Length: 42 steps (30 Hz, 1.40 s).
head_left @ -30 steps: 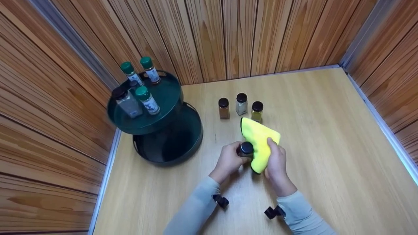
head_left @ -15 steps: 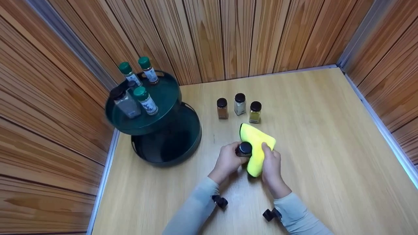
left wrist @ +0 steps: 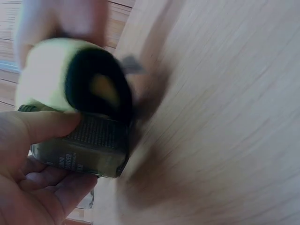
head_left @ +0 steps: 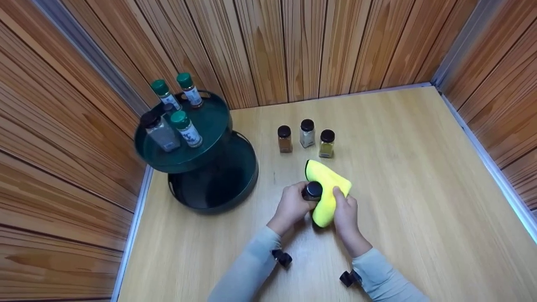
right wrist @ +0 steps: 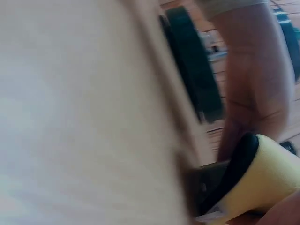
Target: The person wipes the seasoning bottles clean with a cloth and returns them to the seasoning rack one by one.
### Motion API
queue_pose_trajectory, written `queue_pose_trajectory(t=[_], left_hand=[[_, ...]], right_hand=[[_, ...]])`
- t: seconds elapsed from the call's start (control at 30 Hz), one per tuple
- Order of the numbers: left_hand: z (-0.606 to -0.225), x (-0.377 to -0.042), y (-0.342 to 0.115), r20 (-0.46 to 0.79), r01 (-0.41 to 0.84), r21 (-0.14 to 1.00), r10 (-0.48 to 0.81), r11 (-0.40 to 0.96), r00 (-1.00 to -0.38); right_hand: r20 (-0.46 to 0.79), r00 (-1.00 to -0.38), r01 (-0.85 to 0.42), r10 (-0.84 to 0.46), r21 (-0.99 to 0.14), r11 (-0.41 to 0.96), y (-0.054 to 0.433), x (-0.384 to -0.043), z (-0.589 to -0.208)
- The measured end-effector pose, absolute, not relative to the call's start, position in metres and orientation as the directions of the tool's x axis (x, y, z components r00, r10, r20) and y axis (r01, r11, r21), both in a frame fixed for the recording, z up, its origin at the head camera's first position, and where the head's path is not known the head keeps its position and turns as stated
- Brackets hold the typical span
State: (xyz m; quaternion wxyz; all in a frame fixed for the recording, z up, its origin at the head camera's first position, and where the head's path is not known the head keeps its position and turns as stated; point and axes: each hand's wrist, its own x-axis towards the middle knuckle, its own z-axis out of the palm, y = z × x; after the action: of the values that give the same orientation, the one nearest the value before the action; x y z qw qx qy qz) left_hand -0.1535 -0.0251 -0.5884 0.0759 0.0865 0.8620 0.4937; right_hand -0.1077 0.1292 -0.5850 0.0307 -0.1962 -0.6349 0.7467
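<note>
My left hand (head_left: 290, 206) grips a square spice jar (left wrist: 89, 146) with a black lid, thumb on one side and fingers on the other. Printed lettering shows on its label in the left wrist view. My right hand (head_left: 347, 216) holds a folded yellow cloth (head_left: 329, 193) with a dark edge, the thumb lying on top. The cloth lies against the right side of the jar and covers part of it. In the right wrist view the cloth (right wrist: 269, 180) hides most of the jar.
A dark green two-tier round rack (head_left: 214, 184) stands at the left. Its upper tier bears several bottles, some with green caps (head_left: 180, 119). Behind the hands stand three black-lidded jars: brown (head_left: 285, 142), pale (head_left: 307, 136) and yellow-green (head_left: 326, 147). Wood-panelled walls (head_left: 302, 50) enclose the table.
My right hand and the cloth have moved left and slightly toward me along the jar, uncovering the yellow-green jar behind. The left hand keeps its grip on the jar, almost still.
</note>
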Motion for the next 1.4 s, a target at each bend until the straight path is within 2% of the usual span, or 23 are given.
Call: queue_pose_trajectory(t=[0.13,0.33,0.5,0.6,0.7,0.9,1.27,1.4], left_hand=[[-0.588,-0.155,-0.025,-0.054,0.068,0.859,0.222,0.508,-0.974],[-0.588,-0.154,-0.025,-0.056,0.074,0.858,0.236,0.508,-0.97],[-0.588,-0.152,-0.026,-0.052,0.073,0.854,0.223,0.515,-0.973],[-0.587,-0.151,-0.026,-0.058,0.065,0.856,0.22,0.514,-0.974],[-0.587,-0.151,-0.027,-0.051,0.073,0.854,0.221,0.516,-0.974],[-0.586,-0.153,-0.026,-0.031,0.112,0.845,0.258,0.522,-0.966],[-0.582,-0.159,-0.031,-0.089,0.118,0.832,0.34,0.543,-0.936],[-0.583,-0.155,-0.028,-0.118,0.078,0.826,0.307,0.558,-0.945]], right_hand=[[-0.309,-0.911,0.237,0.273,-0.934,-0.266,0.128,-0.11,-0.574],[-0.309,-0.907,0.179,0.286,-0.898,-0.401,0.131,-0.109,-0.552],[-0.284,-0.904,0.164,0.318,-0.92,-0.355,0.129,-0.104,-0.573],[-0.318,-0.9,0.216,0.298,-0.92,-0.328,0.128,-0.104,-0.583],[-0.333,-0.905,0.231,0.266,-0.908,-0.351,0.132,-0.106,-0.574],[-0.25,-0.925,0.129,0.286,-0.916,-0.381,0.143,-0.109,-0.557],[-0.234,-0.943,0.144,0.238,-0.928,-0.342,0.152,-0.11,-0.557],[-0.237,-0.941,0.142,0.241,-0.924,-0.354,0.154,-0.111,-0.557]])
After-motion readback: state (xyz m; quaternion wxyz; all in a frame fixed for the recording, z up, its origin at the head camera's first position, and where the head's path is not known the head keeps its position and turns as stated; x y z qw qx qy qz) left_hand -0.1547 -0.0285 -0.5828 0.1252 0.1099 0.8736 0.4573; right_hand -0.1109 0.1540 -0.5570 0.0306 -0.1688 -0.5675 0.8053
